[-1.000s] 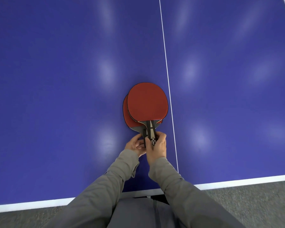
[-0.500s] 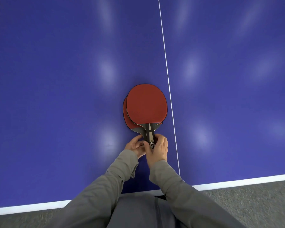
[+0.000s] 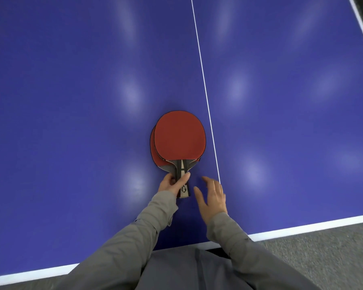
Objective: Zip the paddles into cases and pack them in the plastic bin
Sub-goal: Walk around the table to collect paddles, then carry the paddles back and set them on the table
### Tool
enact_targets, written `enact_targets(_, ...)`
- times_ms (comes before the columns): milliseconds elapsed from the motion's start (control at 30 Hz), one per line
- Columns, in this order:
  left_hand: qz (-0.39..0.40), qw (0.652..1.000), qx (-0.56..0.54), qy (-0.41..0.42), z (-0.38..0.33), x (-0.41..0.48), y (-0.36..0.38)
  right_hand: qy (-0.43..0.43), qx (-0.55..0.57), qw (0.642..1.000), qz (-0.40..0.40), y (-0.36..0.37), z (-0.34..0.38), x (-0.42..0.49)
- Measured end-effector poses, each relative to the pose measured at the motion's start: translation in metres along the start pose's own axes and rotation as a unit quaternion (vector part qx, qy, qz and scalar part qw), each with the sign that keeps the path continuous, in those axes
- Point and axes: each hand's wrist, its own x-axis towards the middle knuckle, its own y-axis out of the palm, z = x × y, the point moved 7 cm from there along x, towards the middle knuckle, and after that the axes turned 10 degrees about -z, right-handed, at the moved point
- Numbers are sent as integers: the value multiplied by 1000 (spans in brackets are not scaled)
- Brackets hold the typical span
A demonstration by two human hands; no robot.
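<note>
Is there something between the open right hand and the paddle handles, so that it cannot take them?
Nothing visible. The right hand is open just right of the handles, with only bare blue table between. The left hand grips them from the other side.

Two paddles, stacked flat and red faces up. The top paddle (image 3: 179, 136) almost covers the lower paddle (image 3: 155, 158), which shows only as a crescent along the left and bottom edges (slightly offset). Both blades are black-edged; the dark handles (image 3: 183, 176), with a pale centre stripe, point toward the person.
</note>
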Motion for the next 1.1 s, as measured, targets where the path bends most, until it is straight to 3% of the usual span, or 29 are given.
enact_targets(133, -75, 992, 63, 75, -10, 0, -14, -41, -109, 993, 27, -5, -15, -4)
enact_targets(367, -60, 991, 60, 102, -19, -7, -36, -59, -283, 955, 71, -10, -54, -26)
enact_targets(600, -13, 985, 108, 137, -18, -44, -32, -27, -303, 948, 93, -16, -92, -60)
enact_targets(800, 35, 974, 151, 163, 9, -93, 15, 11, -259, 964, 53, -40, -139, -98)
enact_targets(967, 75, 965, 178, 179, 61, -148, 81, 65, -205, 976, 10, -71, -217, -153)
enact_targets(1100, 116, 954, 207, 183, 122, -199, 141, 165, -171, 971, 10, -92, -310, -219)
